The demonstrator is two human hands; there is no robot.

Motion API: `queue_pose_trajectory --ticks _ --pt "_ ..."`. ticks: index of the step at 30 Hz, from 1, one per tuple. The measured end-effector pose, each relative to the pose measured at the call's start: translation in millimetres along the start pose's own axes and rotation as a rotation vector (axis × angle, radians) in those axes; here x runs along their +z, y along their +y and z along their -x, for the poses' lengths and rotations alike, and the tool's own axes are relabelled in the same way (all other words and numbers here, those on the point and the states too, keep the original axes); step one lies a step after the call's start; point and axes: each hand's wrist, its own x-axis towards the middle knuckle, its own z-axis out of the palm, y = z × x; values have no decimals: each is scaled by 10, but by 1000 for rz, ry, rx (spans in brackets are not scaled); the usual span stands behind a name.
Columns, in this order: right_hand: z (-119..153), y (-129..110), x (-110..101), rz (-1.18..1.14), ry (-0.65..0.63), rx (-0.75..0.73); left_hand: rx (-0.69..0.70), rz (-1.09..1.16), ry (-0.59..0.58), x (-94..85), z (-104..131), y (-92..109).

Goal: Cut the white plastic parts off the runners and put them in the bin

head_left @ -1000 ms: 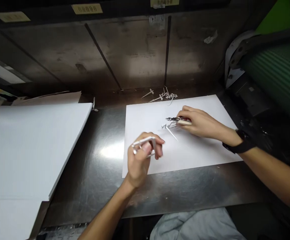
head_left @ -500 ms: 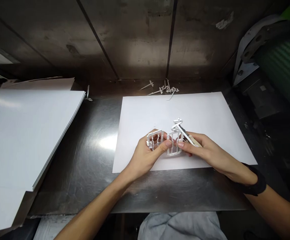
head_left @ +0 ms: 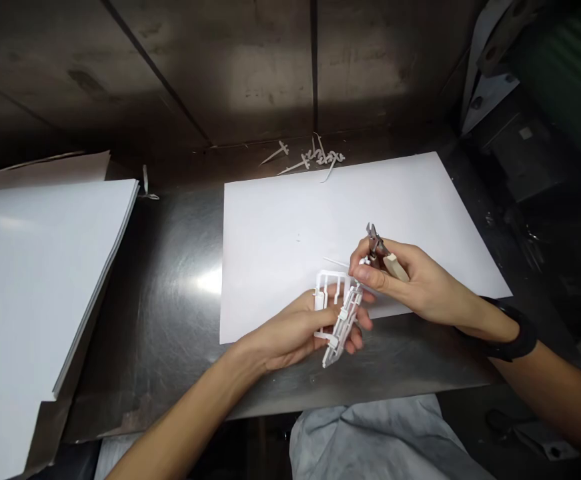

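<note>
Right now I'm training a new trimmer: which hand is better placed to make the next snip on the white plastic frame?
Right. The right hand already has the cutters in its grip beside the white plastic frame, which the left hand is busy holding.

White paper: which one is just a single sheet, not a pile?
The single sheet in the middle of the metal table, under both hands. The paper stack at the left shows many layered edges.
</note>
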Motion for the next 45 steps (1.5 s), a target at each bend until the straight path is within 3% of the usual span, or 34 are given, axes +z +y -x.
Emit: queue_pose_trajectory --ticks 3,5,9,14,20,26,28,33,38,45 --pt "-12 -29 -60 68 84 -62 167 -181 161 25 6 30" --pt "-6 -53 -110 129 157 -62 218 -176 215 42 9 68" --pt "12 -55 -159 279 207 49 134 91 158 91 14 120" --pt "8 3 -130 324 184 142 76 123 102 132 12 109" --pt "64 -36 -273 386 398 182 133 150 55 82 24 139" --pt "79 -95 -386 340 291 113 196 77 117 55 107 217" --pt "94 -112 -363 352 255 170 216 58 143 39 139 233" --pt "178 -146 -280 642 184 378 306 -142 281 22 181 250" --pt "211 -145 -209 689 85 298 484 -398 446 87 180 239" --pt "220 -51 -179 748 46 213 512 -630 429 115 234 243"
